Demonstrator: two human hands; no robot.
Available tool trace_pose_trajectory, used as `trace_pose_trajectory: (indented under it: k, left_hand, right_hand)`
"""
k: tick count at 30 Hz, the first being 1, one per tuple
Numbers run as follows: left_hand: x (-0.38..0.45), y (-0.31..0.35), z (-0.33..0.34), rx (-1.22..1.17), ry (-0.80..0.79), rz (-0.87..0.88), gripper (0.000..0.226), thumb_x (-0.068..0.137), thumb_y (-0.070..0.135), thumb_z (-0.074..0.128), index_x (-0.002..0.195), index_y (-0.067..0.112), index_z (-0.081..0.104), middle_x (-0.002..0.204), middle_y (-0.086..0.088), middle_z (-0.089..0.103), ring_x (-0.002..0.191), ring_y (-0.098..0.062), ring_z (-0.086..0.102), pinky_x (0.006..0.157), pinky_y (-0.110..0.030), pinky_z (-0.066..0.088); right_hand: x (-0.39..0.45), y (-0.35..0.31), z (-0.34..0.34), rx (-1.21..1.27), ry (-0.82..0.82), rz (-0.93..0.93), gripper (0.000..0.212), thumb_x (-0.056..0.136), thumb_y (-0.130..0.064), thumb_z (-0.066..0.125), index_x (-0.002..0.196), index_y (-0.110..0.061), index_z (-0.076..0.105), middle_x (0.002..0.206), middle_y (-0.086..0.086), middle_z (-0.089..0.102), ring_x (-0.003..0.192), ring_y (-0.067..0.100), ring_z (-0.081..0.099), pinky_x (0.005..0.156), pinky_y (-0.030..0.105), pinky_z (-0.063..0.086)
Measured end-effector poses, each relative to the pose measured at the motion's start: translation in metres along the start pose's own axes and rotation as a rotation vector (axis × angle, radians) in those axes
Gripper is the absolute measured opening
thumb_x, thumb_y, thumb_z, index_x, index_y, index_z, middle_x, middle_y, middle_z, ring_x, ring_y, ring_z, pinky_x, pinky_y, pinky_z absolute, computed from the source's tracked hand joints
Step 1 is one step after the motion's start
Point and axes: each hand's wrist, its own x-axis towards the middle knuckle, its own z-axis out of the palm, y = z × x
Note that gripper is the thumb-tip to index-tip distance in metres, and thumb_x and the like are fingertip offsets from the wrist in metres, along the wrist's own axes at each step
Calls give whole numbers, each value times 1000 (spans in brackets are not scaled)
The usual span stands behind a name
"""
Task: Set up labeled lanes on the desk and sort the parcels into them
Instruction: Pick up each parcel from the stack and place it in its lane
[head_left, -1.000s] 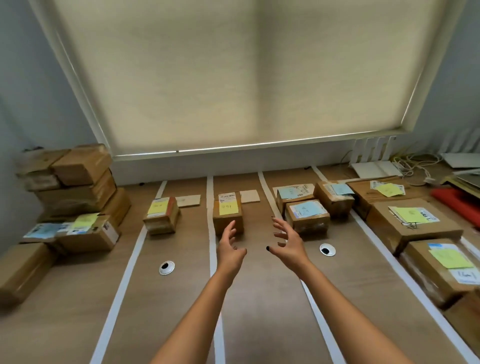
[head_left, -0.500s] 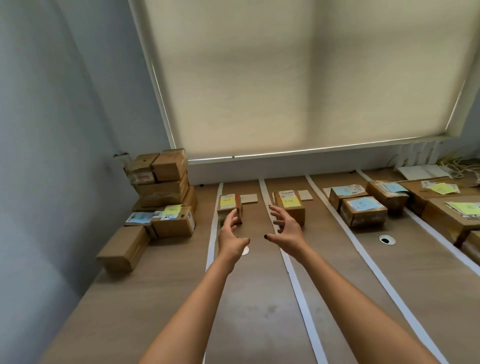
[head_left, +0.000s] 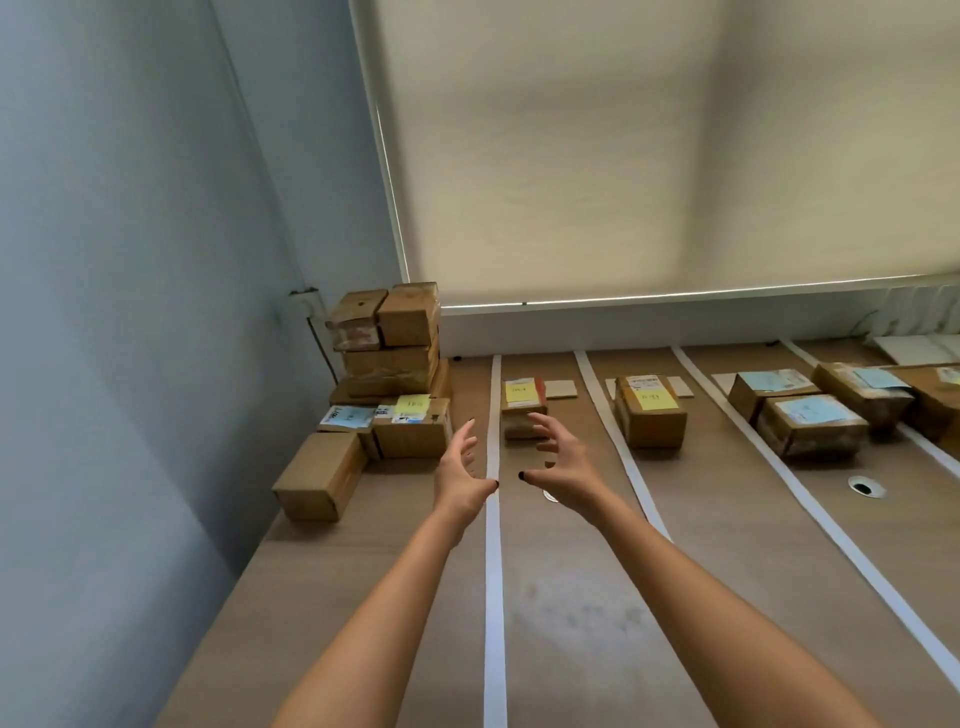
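White tape strips (head_left: 493, 571) divide the wooden desk (head_left: 597, 613) into lanes. A stack of brown parcels (head_left: 387, 358) stands in the far left corner, with a yellow-noted parcel (head_left: 413, 426) and a plain box (head_left: 319, 475) in front of it. One small parcel with a yellow note (head_left: 523, 397) sits in the first lane, another (head_left: 649, 410) in the second. Blue-labelled parcels (head_left: 810, 421) fill the third. My left hand (head_left: 460, 475) and right hand (head_left: 558, 470) hover open and empty above the desk, facing each other, near the first tape strip.
A grey wall (head_left: 130, 312) borders the desk on the left. The drawn window blind (head_left: 649, 156) hangs behind it. Small cardboard lane tags (head_left: 561, 388) lie at the far end of the lanes. A cable grommet (head_left: 865, 487) sits in the desk at the right.
The view has swung left, bringing the corner stack toward the middle. Both hands have travelled left with it, still open and empty.
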Motion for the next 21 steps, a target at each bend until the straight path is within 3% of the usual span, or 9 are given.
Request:
trace_pose_trajectory:
  k: [7, 14, 21]
  left_hand:
    - [77, -40, -85, 14, -43, 6, 83, 78, -14, 62, 145, 23, 30, 146, -9, 38, 135, -28, 37, 102, -39, 43]
    - [141, -82, -154, 4, -73, -53, 81, 79, -15, 59, 145, 23, 31, 145, -8, 39, 134, -26, 37, 104, -39, 41]
    - [208, -128, -184, 16, -65, -131, 82, 78, -15, 58, 143, 26, 32, 146, -9, 37, 136, -28, 34, 100, -34, 40]
  right_hand:
    - [57, -13, 93, 0, 41, 71, 80, 71, -5, 77, 138, -26, 38, 138, 5, 43, 117, 16, 46, 75, 17, 46]
    - [107, -24, 174, 35, 37, 161, 80, 71, 1, 74, 139, -21, 39, 137, 8, 45, 117, 20, 47, 90, 35, 51]
    - [166, -4, 215, 47, 4, 246, 78, 74, 1, 72, 140, -21, 36, 137, 8, 46, 124, 24, 45, 92, 32, 49]
